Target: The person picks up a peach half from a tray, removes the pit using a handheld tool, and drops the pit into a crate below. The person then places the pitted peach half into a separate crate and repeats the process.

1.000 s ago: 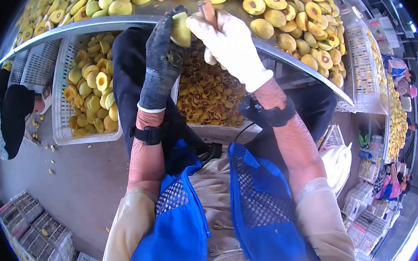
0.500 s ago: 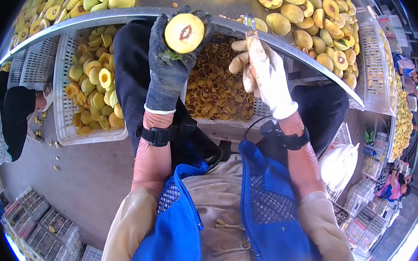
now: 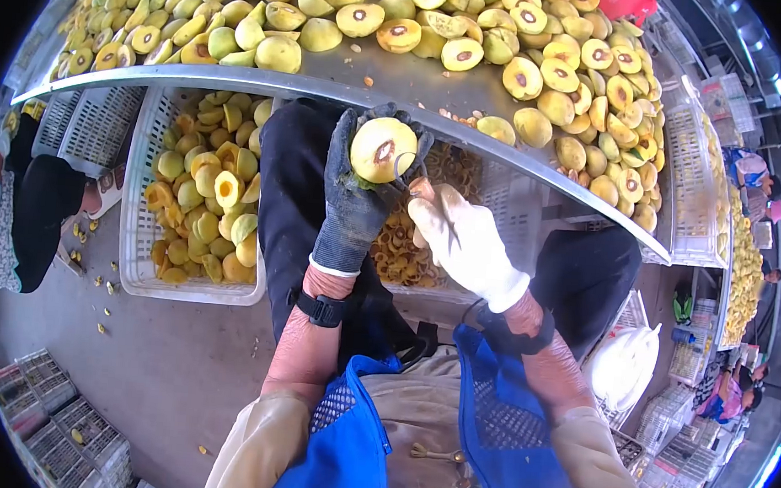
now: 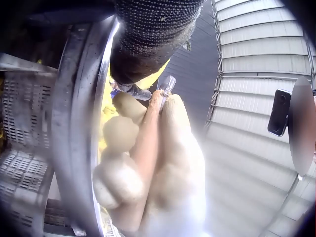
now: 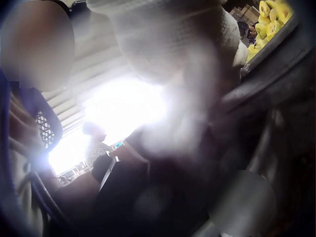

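In a dark, knit-cuffed glove, my left hand cups a yellow peach half, its cut face with a brown pit hollow turned up. My right hand, in a white glove, grips the wooden handle of a pitting tool. The tool's metal loop lies at the pit hollow's right side. The left wrist view shows the white-gloved fingers curled along the handle, with the metal tip close to the dark glove. The right wrist view is mostly blur and glare, with part of the white glove.
A metal table piled with peach halves curves ahead of the hands. White crate at left holds more halves. Orange-brown scraps fill a container between the knees. Another person is at far left.
My right hand has come back to the peach half with the tool's loop now at its cut face. Earlier the left hand turned the half from edge-on to face-up.
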A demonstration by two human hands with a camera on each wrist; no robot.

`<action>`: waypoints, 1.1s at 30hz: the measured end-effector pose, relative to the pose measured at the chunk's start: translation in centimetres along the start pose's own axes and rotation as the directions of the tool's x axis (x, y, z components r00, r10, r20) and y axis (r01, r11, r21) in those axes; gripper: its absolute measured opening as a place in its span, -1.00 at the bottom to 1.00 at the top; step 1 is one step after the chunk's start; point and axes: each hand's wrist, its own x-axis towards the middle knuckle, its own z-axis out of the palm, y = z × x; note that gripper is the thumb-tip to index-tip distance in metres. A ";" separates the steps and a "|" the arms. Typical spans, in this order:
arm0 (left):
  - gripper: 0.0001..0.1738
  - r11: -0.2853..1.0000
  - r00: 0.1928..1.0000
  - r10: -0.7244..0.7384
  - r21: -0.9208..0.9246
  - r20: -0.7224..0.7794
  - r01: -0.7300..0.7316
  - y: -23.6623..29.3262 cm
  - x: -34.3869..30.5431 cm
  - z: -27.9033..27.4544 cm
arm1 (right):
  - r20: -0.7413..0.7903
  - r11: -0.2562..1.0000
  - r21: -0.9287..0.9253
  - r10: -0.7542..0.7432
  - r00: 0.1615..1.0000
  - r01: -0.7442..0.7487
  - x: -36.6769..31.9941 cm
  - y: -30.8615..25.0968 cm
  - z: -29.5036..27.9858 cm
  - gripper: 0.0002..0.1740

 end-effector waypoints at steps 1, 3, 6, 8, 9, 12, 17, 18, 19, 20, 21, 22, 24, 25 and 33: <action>-0.12 0.997 1.000 0.018 0.081 -0.013 -0.017 0.5 0.0 -0.1 | -0.006 0.997 0.074 0.039 0.999 -0.038 0.1 -0.6 0.0 -0.73; -0.12 0.998 1.000 -0.014 0.067 -0.021 0.016 1.4 0.0 -0.1 | -0.029 1.000 -0.018 0.011 1.000 -0.012 0.3 -0.5 0.2 -0.73; -0.16 1.000 1.000 -0.018 -0.005 -0.019 0.018 1.5 0.0 0.1 | -0.081 0.995 -0.095 -0.020 0.996 0.012 0.6 -0.2 0.7 -0.73; -0.16 0.996 1.000 -0.013 -0.085 0.015 0.014 2.5 0.3 0.3 | -0.129 0.985 -0.166 -0.075 0.989 0.053 0.7 -0.2 0.9 -0.74; -0.16 0.989 1.000 0.023 -0.149 -0.009 -0.024 2.2 0.3 0.4 | -0.153 0.971 -0.224 -0.121 0.981 0.085 0.7 -0.3 0.9 -0.74; -0.17 0.985 0.999 0.007 -0.170 0.038 0.000 2.0 0.4 0.1 | -0.222 0.933 -0.319 -0.244 0.944 0.166 0.6 -0.4 1.3 -0.74; -0.43 0.942 0.997 0.013 -0.333 -0.077 -0.038 0.2 -0.7 0.2 | -0.198 0.880 -0.427 -0.317 0.928 0.209 0.2 -0.9 1.5 -0.73; -0.37 0.926 0.997 -0.029 -0.378 -0.077 -0.003 0.5 -0.5 0.2 | -0.204 0.882 -0.420 -0.320 0.925 0.213 0.1 -1.0 1.6 -0.74; -0.31 0.906 0.995 -0.071 -0.422 -0.076 0.032 1.0 -0.4 0.2 | -0.208 0.885 -0.412 -0.323 0.923 0.217 0.1 -1.1 1.8 -0.74; -0.25 0.883 0.991 -0.114 -0.466 -0.074 0.067 1.5 -0.3 0.2 | -0.213 0.888 -0.404 -0.326 0.921 0.221 0.1 -1.3 1.9 -0.75; -0.26 0.913 0.994 -0.057 -0.408 -0.089 0.016 1.8 -0.3 0.2 | -0.229 0.903 -0.369 -0.320 0.919 0.222 0.2 -1.3 2.0 -0.76; -0.28 0.937 0.995 -0.001 -0.348 -0.101 -0.035 2.0 -0.3 0.2 | -0.246 0.916 -0.333 -0.312 0.918 0.222 0.2 -1.4 2.1 -0.76; -0.31 0.973 0.991 0.102 -0.198 -0.090 -0.118 2.5 -0.2 0.1 | -0.234 0.968 -0.208 -0.189 0.954 0.141 0.2 -1.4 2.0 -0.77; -0.34 0.982 0.987 0.146 -0.109 -0.065 -0.153 2.7 -0.1 -0.1 | -0.195 0.991 -0.121 -0.075 0.978 0.052 0.1 -1.3 1.8 -0.77; -0.56 0.826 0.969 0.194 -0.558 0.155 -0.077 2.5 1.3 0.4 | 0.171 0.745 0.523 0.384 0.907 -0.414 0.3 -3.1 -1.0 -0.46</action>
